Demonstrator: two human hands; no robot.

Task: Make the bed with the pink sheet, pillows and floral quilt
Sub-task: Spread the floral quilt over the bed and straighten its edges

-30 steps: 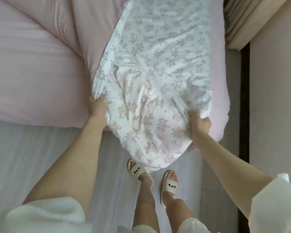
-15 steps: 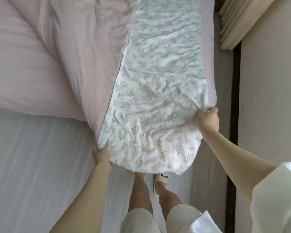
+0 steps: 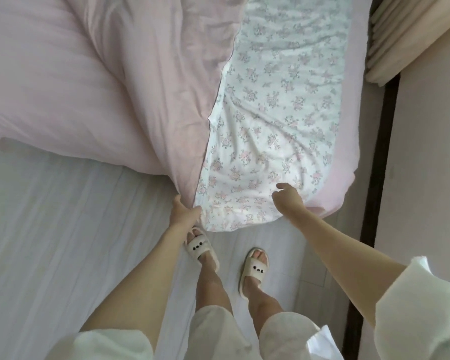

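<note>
Head view, looking down past the foot of the bed: floral quilt [image 3: 268, 141] spread along the right side of the mattress, printed face up, near end draped over the foot edge and hanging toward the pale floor [image 3: 63, 229]. Plain pink underside folded over on the left of the print in a long diagonal fold. Pink sheet [image 3: 353, 105] visible as a narrow strip along the quilt's right edge and at the mattress corner; more pink bedding bulked at upper left, pillow or quilt hard to tell. Left hand [image 3: 183, 213] pinching the quilt's near left corner, thumb and fingers pressed together on the cloth just at the foot of the fold. Right hand [image 3: 289, 201] loosely curled with fingers apart, over the quilt's near edge, apparently gripping nothing; contact with the fabric uncertain. Slippered feet [image 3: 226, 258] planted on the floor just short of the hanging edge. Step in hand, by the look of it: squaring the quilt's foot end. Best done by retaking the right corner, drawing both corners with even tension, then flipping the folded pink side out flat to the left. Worth keeping the hem off the floor and clear of the slippers.
</note>
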